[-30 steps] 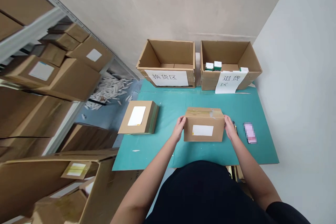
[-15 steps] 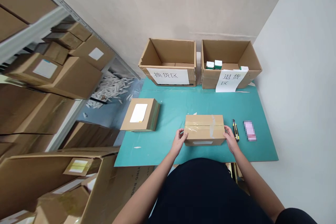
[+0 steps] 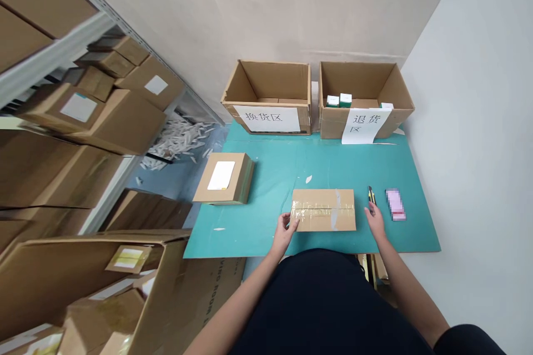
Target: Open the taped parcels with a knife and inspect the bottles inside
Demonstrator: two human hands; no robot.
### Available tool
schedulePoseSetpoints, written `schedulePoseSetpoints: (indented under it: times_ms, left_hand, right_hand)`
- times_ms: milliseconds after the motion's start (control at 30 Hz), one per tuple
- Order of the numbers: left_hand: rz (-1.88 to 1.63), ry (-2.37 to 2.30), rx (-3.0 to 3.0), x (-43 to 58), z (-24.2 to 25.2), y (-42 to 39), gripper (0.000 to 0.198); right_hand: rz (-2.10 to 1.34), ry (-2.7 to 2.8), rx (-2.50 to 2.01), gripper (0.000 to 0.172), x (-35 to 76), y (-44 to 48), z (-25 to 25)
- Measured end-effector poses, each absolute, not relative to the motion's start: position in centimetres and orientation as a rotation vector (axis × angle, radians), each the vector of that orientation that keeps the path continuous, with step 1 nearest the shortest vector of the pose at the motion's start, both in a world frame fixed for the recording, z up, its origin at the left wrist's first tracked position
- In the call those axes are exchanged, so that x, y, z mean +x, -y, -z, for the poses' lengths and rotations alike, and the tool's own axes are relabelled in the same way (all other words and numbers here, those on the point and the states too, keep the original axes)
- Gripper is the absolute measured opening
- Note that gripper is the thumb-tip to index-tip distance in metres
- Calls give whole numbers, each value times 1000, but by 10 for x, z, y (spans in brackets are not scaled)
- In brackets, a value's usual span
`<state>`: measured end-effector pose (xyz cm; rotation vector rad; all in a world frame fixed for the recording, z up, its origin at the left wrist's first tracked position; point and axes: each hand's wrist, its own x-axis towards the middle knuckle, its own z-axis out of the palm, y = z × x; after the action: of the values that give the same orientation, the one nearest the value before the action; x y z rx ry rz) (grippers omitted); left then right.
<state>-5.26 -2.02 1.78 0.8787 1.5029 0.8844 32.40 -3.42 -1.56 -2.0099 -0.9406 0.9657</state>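
Note:
A taped cardboard box (image 3: 323, 210) lies near the table's front edge, its seam side up with clear tape and a grey strip across it. My left hand (image 3: 283, 233) grips its left end, thumb on the top edge and fingers along the side. To the right of the box, my right hand (image 3: 376, 222) is on the handle of a black and yellow utility knife (image 3: 371, 194). Its fingers close around the lower part, which they hide; the knife's front end points away from me.
Another labelled box (image 3: 233, 177) stands left on the green table (image 3: 275, 172). A pixelated pink item (image 3: 395, 204) lies right of the knife. Two open cartons with paper signs, a left carton (image 3: 270, 89) and a right carton (image 3: 362, 83), stand behind. Shelves of boxes (image 3: 120, 111) line the left.
My right hand has left the box's right end and moved onto the utility knife. The box has tipped toward me, so its front label no longer shows. My left hand stays on it.

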Motion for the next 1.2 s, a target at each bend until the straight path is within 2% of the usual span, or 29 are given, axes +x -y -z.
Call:
schedulePoseSetpoints:
  times_ms: [133, 300, 567, 733, 800, 967, 1200]
  left_hand:
    - [-818, -1558, 886, -51, -22, 22, 59]
    - [-736, -1600, 889, -49, -31, 23, 61]
    - [-724, -1605, 889, -45, -32, 23, 60]
    - [-761, -1564, 908, -42, -28, 24, 63]
    - [-768, -1549, 929, -40, -27, 24, 64]
    - [-766, -1530, 971, -35, -25, 23, 65]
    - [-797, -1468, 1007, -33, -19, 23, 68]
  right_hand:
    - [-696, 1012, -2458, 62, 345, 25, 36]
    - [-698, 912, -2553, 58, 351, 16, 48]
    - [-967, 818, -2328, 41, 352, -3, 36]
    - [-1081, 919, -2028, 57, 334, -4, -21]
    - [-1061, 1110, -1954, 61, 321, -4, -56]
    - [-927, 1981, -1699, 48, 276, -13, -126]
    - [-848, 2760, -1468, 52, 222, -42, -145]
